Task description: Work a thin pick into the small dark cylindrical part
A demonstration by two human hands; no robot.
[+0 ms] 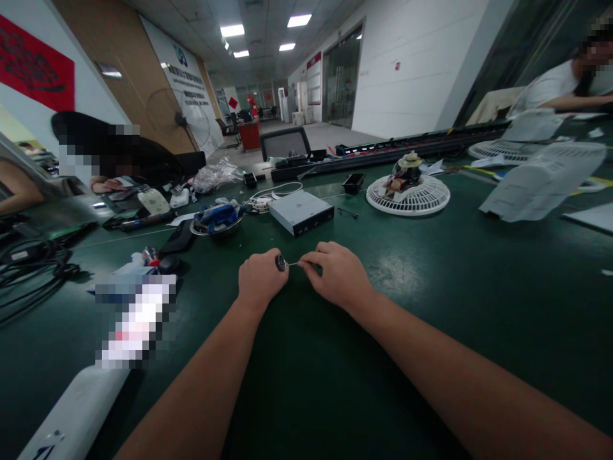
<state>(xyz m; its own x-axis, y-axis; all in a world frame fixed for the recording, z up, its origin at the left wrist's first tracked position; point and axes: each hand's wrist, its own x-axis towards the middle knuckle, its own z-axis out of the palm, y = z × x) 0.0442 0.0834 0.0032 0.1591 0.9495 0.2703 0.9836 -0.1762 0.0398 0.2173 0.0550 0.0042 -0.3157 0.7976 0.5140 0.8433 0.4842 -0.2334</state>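
My left hand (262, 276) is closed around a screwdriver (281, 262) whose black round end shows at the fist; a thin metal shaft runs out to the right. At the far end of that shaft, the thumb and forefinger of my right hand (335, 271) are pinched together. Whether a small part sits between those fingertips is too small to tell. Just beyond both hands lies a grey optical disc drive (299, 207) with a black front. A thin dark tool (348, 213) rests to its right.
Beyond my left hand stands a metal bowl (218, 231) of blue cloth-like items. A white fan grille (433, 195) bearing a motor lies right of the drive. White plastic housings (541, 182), black cables (36, 275) and a lit phone (143, 319) flank the green table (460, 275). Other people sit at both sides.
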